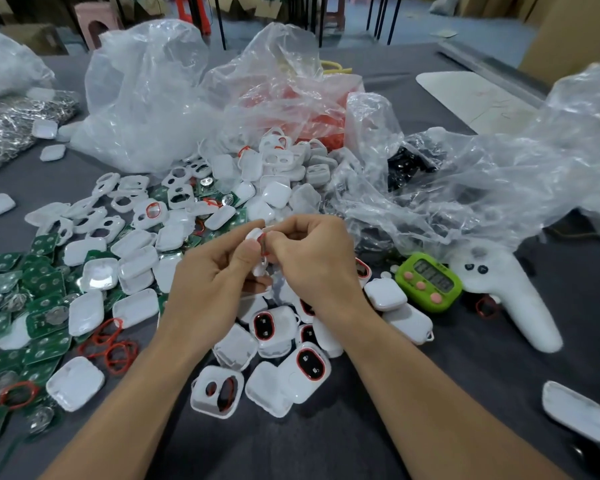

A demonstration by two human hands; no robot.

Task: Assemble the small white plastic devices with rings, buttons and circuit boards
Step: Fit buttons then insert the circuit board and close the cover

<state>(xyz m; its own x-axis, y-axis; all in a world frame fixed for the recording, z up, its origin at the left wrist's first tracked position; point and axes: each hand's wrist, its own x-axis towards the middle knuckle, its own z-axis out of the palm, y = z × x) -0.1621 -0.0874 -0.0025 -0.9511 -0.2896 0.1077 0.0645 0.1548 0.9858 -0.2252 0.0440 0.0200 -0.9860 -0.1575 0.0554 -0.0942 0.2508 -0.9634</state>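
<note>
My left hand [208,285] and my right hand [312,261] meet at the middle of the table, both pinching one small white plastic shell [257,237] with a red ring on it. Most of that shell is hidden by my fingers. Below my hands lie several assembled white devices [307,367] with red rings and black buttons. Loose red rings [113,348] lie at lower left. Green circuit boards [42,341] cover the left side. White shell halves [94,273] lie scattered among them.
Crumpled clear plastic bags [146,98] stand behind the pile and spread at the right [482,188]. A green timer [430,282] and a white controller [513,299] lie right of my hands. A lone white cover [574,410] rests on the grey cloth at lower right.
</note>
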